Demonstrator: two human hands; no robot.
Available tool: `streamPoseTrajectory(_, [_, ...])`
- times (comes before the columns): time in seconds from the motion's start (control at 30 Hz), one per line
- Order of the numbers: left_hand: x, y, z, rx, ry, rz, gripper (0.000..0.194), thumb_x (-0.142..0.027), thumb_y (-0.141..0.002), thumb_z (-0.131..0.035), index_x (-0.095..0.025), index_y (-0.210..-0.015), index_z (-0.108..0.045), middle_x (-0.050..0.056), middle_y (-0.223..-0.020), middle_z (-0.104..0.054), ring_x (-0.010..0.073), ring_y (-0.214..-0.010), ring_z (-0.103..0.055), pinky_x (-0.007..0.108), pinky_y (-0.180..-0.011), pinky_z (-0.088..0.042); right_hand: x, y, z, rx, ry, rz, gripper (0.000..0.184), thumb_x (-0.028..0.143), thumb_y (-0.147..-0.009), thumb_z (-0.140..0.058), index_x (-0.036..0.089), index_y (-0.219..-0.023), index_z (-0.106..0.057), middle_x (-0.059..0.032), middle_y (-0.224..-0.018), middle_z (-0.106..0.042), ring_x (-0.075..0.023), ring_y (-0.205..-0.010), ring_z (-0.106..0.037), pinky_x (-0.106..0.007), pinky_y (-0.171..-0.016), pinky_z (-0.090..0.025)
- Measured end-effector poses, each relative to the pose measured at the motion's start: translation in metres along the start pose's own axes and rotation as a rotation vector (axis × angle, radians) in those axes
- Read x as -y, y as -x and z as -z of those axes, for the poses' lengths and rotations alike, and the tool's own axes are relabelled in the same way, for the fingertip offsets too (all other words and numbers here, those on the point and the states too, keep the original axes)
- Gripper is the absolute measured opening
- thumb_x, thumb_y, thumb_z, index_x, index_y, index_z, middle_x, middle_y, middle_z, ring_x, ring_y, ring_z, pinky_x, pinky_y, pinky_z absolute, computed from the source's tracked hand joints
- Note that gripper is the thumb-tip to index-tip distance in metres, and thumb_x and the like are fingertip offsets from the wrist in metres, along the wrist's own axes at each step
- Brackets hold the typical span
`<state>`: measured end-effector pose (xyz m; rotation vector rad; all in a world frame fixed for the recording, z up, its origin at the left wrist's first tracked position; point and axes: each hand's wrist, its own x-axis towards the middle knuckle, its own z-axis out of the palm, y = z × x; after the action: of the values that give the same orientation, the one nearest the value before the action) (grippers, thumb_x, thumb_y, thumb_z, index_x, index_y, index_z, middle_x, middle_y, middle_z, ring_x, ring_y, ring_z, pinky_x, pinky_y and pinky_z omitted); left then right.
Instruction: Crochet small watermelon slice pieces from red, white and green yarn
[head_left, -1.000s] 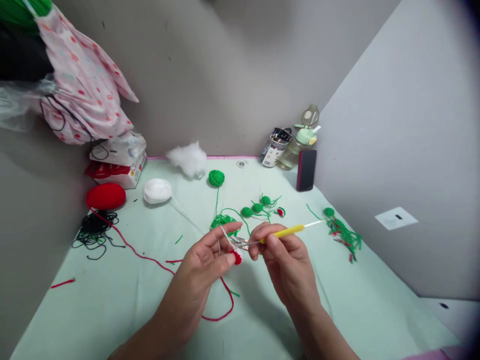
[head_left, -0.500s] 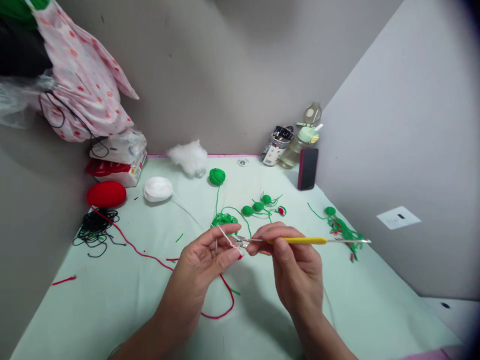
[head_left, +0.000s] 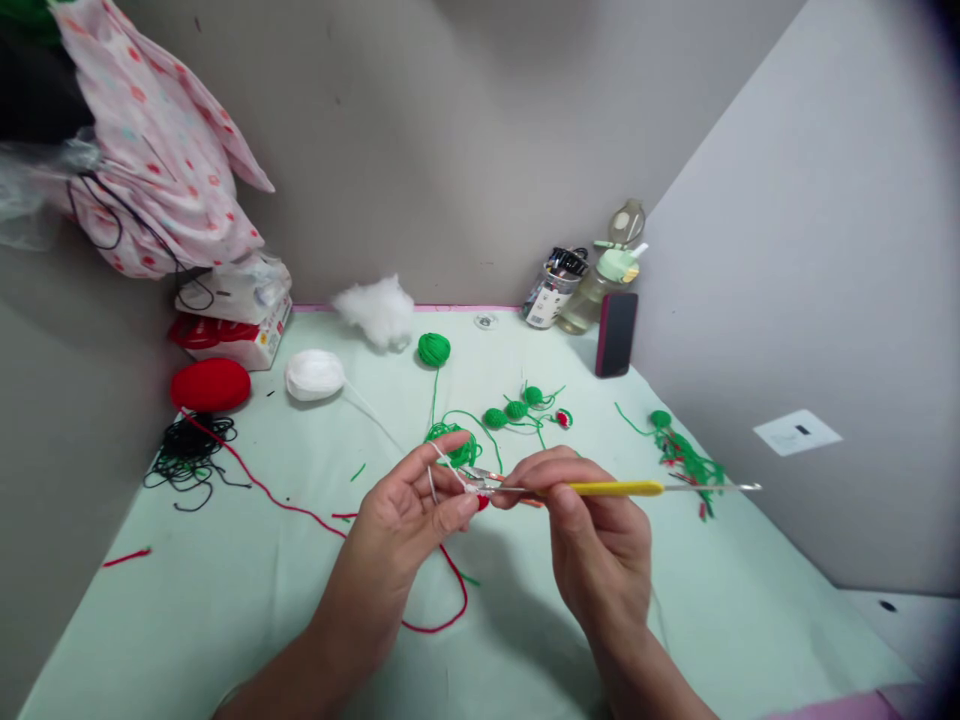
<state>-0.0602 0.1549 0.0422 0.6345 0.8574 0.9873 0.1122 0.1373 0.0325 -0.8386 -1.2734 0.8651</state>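
My left hand (head_left: 416,505) pinches a small red and white crochet piece (head_left: 482,502) between thumb and fingers. White yarn (head_left: 444,457) runs from the piece up over its raised index finger. My right hand (head_left: 592,520) is closed around a crochet hook (head_left: 615,489) with a yellow handle and metal ends. The hook's left end meets the piece at my left fingertips; its other end points right. Behind the fingers lies a metal tool, partly hidden, perhaps scissors (head_left: 480,473). A red strand (head_left: 442,628) loops on the table below my left hand.
Balls of red (head_left: 211,385), white (head_left: 314,375) and green yarn (head_left: 433,349) lie toward the back, near black yarn (head_left: 190,450) and white stuffing (head_left: 377,313). Small green crocheted balls (head_left: 515,410) sit mid-table. A phone (head_left: 616,335), bottle (head_left: 589,300) and pen holder (head_left: 551,295) stand at the back right.
My right hand and the hook have shifted slightly to the right. My left index finger has risen a little, lifting the white yarn. The red of the piece shows more.
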Motion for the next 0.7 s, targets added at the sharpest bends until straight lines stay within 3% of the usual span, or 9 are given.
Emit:
streamPoseTrajectory(0.27, [0.0058,0.0008,0.006,-0.002,-0.089,-0.054,0.053,-0.031,-0.085,-0.09,-0.026,-0.135,-0.072,0.0,-0.091,-0.075,0.0182,-0.092,-0.07,0.034,-0.094,-0.053,0.0004,-0.0007,0.003,0.045,0.059,0.03,0.022,0.025,-0.109,-0.059,0.025,-0.106,-0.08,-0.0045,-0.089,-0.076,-0.0201,-0.09,-0.07,-0.035,-0.08,-0.059])
streamPoseTrajectory(0.53, [0.0056,-0.0011,0.0083,-0.03,-0.215,-0.134,0.05,-0.031,-0.085,-0.09,-0.032,-0.133,-0.075,-0.004,-0.084,-0.07,0.0119,-0.077,-0.063,0.022,-0.068,-0.05,0.0024,-0.0024,0.0023,0.087,0.083,0.057,0.022,0.025,-0.11,-0.057,0.024,-0.107,-0.079,-0.0041,-0.09,-0.077,-0.0193,-0.09,-0.069,-0.034,-0.082,-0.057])
streamPoseTrajectory(0.7, [0.0046,0.0,0.0092,-0.038,-0.261,-0.129,0.052,-0.033,-0.084,-0.089,-0.035,-0.134,-0.074,-0.004,-0.083,-0.067,0.0117,-0.075,-0.06,0.022,-0.066,-0.047,0.0019,-0.001,0.0031,0.07,0.079,0.072,0.022,0.024,-0.11,-0.057,0.025,-0.108,-0.079,-0.0034,-0.09,-0.077,-0.0196,-0.09,-0.069,-0.035,-0.083,-0.057])
